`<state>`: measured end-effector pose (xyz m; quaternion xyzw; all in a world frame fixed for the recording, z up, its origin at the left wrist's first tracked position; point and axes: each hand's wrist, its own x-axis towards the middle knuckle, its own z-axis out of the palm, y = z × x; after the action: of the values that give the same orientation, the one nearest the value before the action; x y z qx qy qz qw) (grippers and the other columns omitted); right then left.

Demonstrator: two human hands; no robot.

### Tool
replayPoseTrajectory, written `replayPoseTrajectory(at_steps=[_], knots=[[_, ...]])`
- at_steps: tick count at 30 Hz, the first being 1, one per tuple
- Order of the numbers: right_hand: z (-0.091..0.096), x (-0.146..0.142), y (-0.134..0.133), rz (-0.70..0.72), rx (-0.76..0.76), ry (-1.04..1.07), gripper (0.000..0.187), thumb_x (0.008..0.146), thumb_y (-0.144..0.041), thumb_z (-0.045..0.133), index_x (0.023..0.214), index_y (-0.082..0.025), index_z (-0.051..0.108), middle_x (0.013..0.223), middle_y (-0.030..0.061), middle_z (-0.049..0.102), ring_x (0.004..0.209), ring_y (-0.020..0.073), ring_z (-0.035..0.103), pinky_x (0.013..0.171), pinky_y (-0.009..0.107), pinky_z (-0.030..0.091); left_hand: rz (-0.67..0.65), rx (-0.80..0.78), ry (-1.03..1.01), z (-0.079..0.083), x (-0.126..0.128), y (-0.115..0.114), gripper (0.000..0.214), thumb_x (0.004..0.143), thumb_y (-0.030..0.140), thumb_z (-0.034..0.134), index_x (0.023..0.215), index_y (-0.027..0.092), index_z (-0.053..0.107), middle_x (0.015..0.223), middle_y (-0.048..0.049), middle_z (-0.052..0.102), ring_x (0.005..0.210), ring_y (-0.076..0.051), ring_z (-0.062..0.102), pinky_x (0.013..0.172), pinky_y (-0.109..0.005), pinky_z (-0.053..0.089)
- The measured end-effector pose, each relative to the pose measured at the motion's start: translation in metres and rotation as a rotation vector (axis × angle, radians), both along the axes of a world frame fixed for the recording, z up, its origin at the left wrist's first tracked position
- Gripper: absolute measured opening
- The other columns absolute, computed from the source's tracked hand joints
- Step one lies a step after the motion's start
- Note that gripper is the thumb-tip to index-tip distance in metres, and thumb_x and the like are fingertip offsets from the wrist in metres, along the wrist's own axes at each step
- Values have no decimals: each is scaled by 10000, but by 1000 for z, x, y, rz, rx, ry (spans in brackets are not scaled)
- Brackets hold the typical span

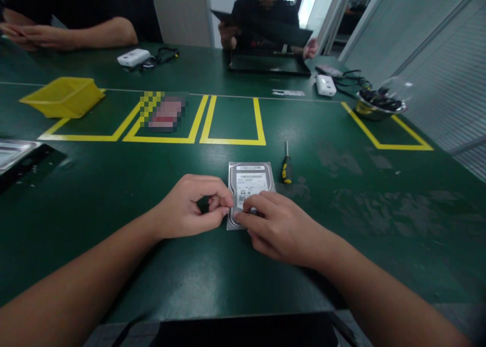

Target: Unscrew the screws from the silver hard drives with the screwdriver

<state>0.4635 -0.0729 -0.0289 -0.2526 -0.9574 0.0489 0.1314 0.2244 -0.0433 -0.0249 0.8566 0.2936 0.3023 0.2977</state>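
Hard drive [232,185]: metal casing, smooth, low sheen; printed paper-like label [251,178].
Screwdriver [287,172]: bright metal shaft, plastic-looking handle.
Tabletop [182,271]: smooth, soft gloss towards the front; dull, scuffed-looking patches at right.
Bin [63,101]: smooth plastic, slight shine.
Marking strips [232,141]: flat tape, matt.
Bowl [374,115]: shiny metal.

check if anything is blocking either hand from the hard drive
Nothing visible does. The left hand has its fingertips at the left edge of the hard drive, and the right hand is over its lower right part. The screwdriver lies off to the right, not between.
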Motion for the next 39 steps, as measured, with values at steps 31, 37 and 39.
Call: replayPoseTrajectory(at_steps=[31,37,39], knots=[[1,1,-1,-38,-57,-9,317,913,-192,498,1170,-135,676,1032,120,615,903,213,548,808,370,485,-145,-91,195,-4,-2,7,144,785,68,602,821,179,686,760,11,654,690,-96,604,645,-197,467],[1,0,-1,-40,-63,16,308,907,-189,507,1153,-130,683,1016,123,614,894,216,551,808,371,498,-163,-76,178,-5,-1,8,127,798,84,611,792,177,696,753,10,662,694,-96,611,644,-198,460],[1,0,-1,-38,-68,13,308,909,-193,503,1150,-131,686,1011,123,616,889,219,555,802,375,502,-173,-82,177,-5,-2,8,122,802,89,618,799,176,703,762,8,665,703,-97,613,651,-200,459]])
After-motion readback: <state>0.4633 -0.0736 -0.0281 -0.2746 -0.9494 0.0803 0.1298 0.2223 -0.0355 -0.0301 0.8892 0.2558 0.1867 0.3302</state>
